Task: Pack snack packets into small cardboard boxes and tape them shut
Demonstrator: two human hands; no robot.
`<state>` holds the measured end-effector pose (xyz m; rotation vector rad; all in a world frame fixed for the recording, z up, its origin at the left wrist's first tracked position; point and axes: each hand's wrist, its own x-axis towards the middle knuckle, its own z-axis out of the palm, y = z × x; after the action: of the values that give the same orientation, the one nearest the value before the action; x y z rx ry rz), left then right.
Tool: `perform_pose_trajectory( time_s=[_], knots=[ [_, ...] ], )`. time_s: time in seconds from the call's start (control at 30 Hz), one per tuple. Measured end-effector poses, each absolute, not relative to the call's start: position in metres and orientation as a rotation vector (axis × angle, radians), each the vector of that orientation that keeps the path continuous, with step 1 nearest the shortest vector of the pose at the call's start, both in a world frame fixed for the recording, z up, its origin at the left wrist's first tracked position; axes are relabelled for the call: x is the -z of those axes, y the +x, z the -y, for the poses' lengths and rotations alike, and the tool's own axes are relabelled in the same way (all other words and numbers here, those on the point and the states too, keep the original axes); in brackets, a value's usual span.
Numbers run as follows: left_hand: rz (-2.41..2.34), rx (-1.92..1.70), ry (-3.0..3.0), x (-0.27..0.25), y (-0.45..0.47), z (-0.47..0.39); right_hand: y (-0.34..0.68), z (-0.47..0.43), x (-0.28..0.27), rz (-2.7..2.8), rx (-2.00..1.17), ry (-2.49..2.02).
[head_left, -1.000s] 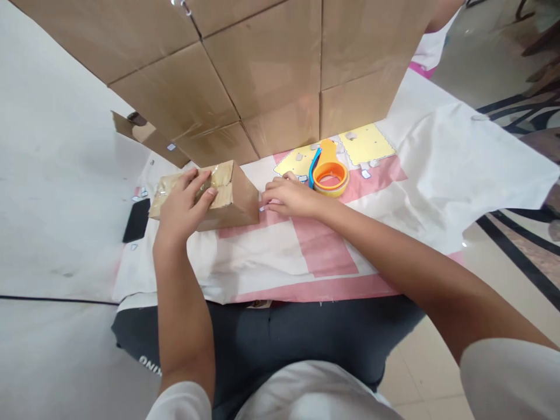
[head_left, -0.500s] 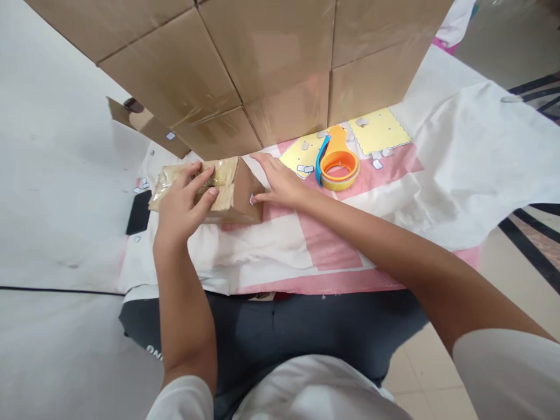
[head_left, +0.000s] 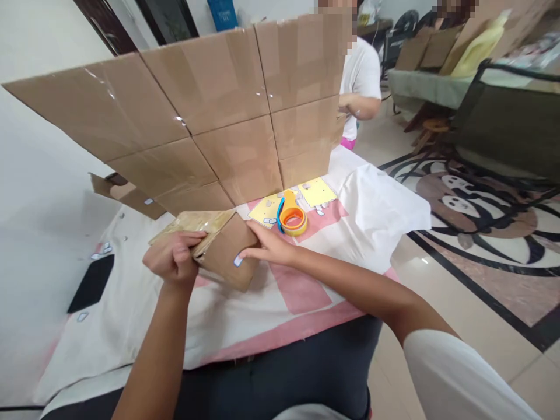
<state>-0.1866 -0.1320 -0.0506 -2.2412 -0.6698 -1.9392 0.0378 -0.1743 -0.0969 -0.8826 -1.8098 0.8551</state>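
Between my hands is a small cardboard box [head_left: 225, 248], tilted above the cloth, with shiny tape across its top. My left hand [head_left: 172, 256] is closed on its left part, fingers curled at the taped edge. On the box's right end lies my right hand [head_left: 271, 245], thumb near a small white sticker [head_left: 237, 260] and fingers along the far edge. An orange and blue tape dispenser [head_left: 294, 220] with a tape roll stands on the cloth beyond my right hand. The underside of the box is hidden.
A wall of stacked cardboard boxes [head_left: 236, 146] rises behind. A black phone [head_left: 91, 283] lies at left, near an open carton [head_left: 137, 195]. Yellow paper sheets [head_left: 318, 191] lie on the pink and white tablecloth [head_left: 301, 286]. Beyond stand a person [head_left: 361, 76] and a dark chair [head_left: 507, 128].
The box has been tilted up from the cloth. My left hand has gone from lying spread on its top to gripping its edge. The view has lifted, showing more of the room.
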Motion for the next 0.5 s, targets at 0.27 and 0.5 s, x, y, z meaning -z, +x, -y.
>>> perform_pose_trajectory(
  time_s=[0.27, 0.5],
  knots=[
    [-0.276, 1.821, -2.258, -0.018, 0.009, 0.174, 0.215, 0.293, 0.060, 1.494, -0.176, -1.182],
    [0.123, 1.301, -3.034, 0.074, 0.195, 0.177, 0.358, 0.323, 0.143, 1.143, -0.131, -1.636]
  ],
)
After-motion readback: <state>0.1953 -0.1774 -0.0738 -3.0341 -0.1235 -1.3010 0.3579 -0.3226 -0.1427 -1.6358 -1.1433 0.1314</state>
